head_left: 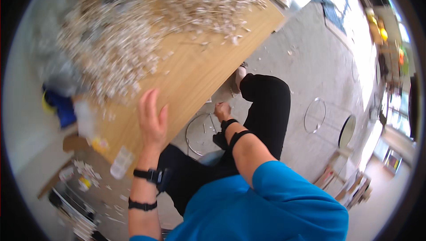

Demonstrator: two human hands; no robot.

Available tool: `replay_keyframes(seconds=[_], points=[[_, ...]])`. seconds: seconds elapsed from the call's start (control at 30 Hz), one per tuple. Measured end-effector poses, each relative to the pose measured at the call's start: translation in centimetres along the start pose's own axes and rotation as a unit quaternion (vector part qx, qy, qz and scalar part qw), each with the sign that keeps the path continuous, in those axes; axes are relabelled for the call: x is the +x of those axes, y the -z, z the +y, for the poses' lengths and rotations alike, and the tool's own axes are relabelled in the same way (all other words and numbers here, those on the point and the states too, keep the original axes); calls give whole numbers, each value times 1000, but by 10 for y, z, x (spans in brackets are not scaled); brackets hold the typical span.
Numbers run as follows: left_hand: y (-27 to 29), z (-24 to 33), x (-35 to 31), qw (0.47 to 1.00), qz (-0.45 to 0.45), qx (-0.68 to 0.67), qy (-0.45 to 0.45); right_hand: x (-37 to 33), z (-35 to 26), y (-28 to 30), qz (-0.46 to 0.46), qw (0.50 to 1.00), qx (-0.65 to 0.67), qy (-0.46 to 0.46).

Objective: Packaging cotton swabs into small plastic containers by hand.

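My left hand (152,116) hovers over the near edge of the wooden table (191,76), its fingers stretched out and nothing in them. In front of it lies a big heap of small white and tan stick-like pieces (124,54), blurred by motion. A second part of the heap (208,1) spreads toward the far edge. My right hand (222,110) is off the table, low beside my black-clad leg (268,112). Its fingers are curled closed, and whatever may be inside them is hidden.
A clear plastic container (121,163) stands at the table's near-left corner. Left of the heap are a clear plastic bag (57,63) and a blue item (63,107). A metal ring frame (188,136) stands below the table edge. On the right, a stool (347,131) lies tipped on the floor.
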State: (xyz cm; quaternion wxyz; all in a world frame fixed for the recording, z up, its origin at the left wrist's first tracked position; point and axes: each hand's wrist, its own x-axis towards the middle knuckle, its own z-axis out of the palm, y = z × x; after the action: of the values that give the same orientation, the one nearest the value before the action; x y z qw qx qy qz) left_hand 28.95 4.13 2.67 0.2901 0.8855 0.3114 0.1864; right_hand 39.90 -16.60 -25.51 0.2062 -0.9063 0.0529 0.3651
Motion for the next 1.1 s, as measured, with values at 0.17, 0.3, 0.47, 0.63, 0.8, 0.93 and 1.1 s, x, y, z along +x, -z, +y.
replay_keyframes(seconds=[0.17, 0.3, 0.47, 0.63, 0.8, 0.93, 1.1], points=[[-31, -2, 8, 993, -49, 97, -55, 80, 40, -62, 99, 963, 231, 97], [-14, -20, -18, 977, -128, 170, -26, 88, -32, -82, 38, 967, 241, 69], [-12, -22, -25, 967, -115, 219, -55, 142, -126, -121, -11, 959, 270, 91], [-9, -10, -16, 968, -130, 214, -34, 149, -157, -152, -31, 955, 286, 66], [-6, -7, -14, 957, -160, 239, -33, 168, -173, -167, -27, 951, 307, 40], [-1, -4, -17, 950, -186, 250, -30, 174, -186, -180, -24, 947, 321, 16], [14, 9, -27, 931, -271, 199, 139, 176, -183, -194, -23, 948, 317, -16]])
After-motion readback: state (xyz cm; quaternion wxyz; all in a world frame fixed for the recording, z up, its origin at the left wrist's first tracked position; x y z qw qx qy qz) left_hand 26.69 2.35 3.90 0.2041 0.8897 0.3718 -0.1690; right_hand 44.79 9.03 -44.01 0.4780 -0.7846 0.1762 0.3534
